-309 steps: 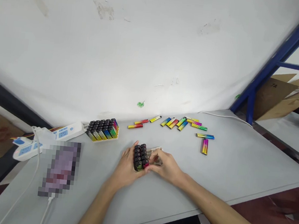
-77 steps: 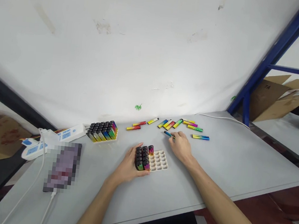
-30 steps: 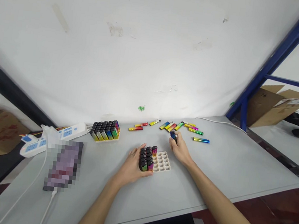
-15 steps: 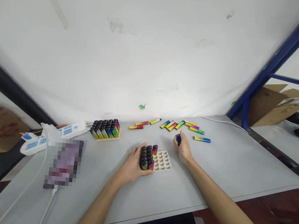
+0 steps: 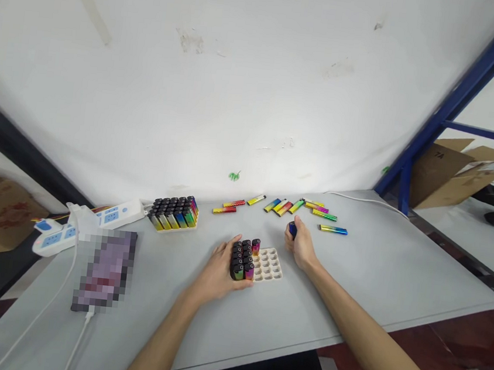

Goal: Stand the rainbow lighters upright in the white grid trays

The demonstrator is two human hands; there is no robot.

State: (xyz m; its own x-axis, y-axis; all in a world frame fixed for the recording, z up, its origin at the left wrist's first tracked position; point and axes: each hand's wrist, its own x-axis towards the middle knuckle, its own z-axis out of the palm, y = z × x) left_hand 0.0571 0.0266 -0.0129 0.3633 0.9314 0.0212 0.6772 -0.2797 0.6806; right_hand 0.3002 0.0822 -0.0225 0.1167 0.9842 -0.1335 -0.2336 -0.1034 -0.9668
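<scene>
My left hand (image 5: 219, 273) is wrapped round the left side of a pale tray (image 5: 273, 264) with round-edged slots. Several upright lighters (image 5: 242, 260) with black tops fill the tray's left part; the slots on its right are bare. Right of the tray, my right hand (image 5: 300, 243) is closed on a blue lighter (image 5: 292, 230), mostly hidden by the fingers. Colourful lighters (image 5: 283, 207) lie scattered along the wall. Further left stands a second tray (image 5: 176, 229), packed with upright lighters (image 5: 174, 213).
A white power strip (image 5: 115, 215) with plugs and cables lies at the left, near a blurred purple object (image 5: 108, 270) with a white cable. Blue shelf posts (image 5: 440, 111) and a cardboard box (image 5: 455, 171) stand at the right. Another box (image 5: 1, 215) is at the far left.
My right hand has shifted very slightly left with the blue lighter. My left hand stays at the tray.
</scene>
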